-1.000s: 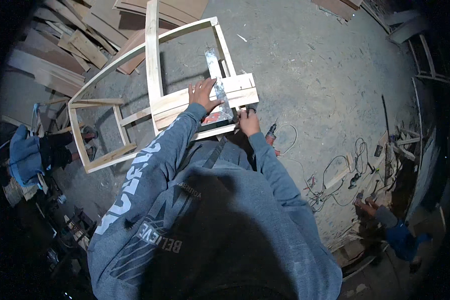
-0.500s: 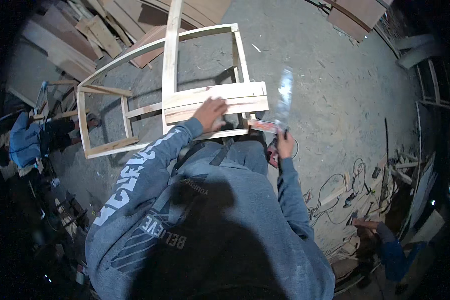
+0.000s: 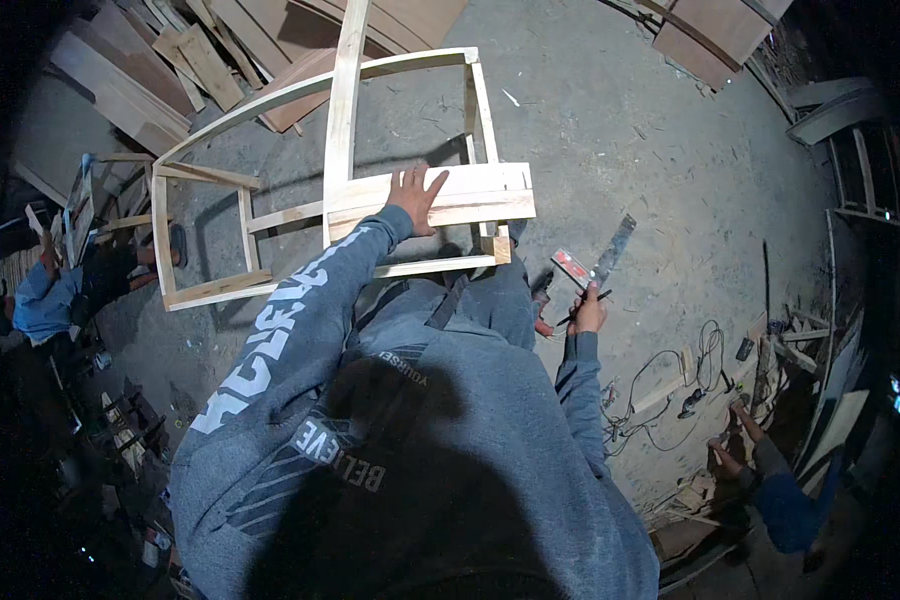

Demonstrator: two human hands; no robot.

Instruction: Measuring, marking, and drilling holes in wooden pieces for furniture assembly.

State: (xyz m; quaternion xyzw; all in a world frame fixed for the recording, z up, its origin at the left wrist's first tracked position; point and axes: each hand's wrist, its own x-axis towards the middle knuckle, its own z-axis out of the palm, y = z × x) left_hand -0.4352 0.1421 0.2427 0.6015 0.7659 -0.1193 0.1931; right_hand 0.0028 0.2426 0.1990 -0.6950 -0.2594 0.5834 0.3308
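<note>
"Right grip (image 3: 589,314) first: what has it closed on?"

"Fingers and thumb pinch a silver, L-shaped metal square with a red-marked stock (image 3: 611,251), close to the corner where blade and stock meet. It is held out over the grey concrete floor (image 3: 670,200), right of the woodwork and apart from it. A dark, slim, pencil-like stick (image 3: 565,321) is in the same fingers."

"And the other side?"

"Left grip (image 3: 415,197) is spread, thumb and fingers apart, palm down across two pale, flat wooden boards (image 3: 490,190) lying edge to edge."

"Where are those boards?"

"Over the right-hand part of a pale, curved-sided wooden frame (image 3: 286,217). A long, straight, pale wooden bar (image 3: 341,120) runs away from their left end; whether it is fixed to them, I cannot tell."

"Anything near the right hand?"

"A red handheld tool (image 3: 542,325), partly hidden by the person's leg. Farther right, dark looping cables (image 3: 660,380) lie on the floor, with a blue-clad co-worker (image 3: 785,505) beyond."
</note>
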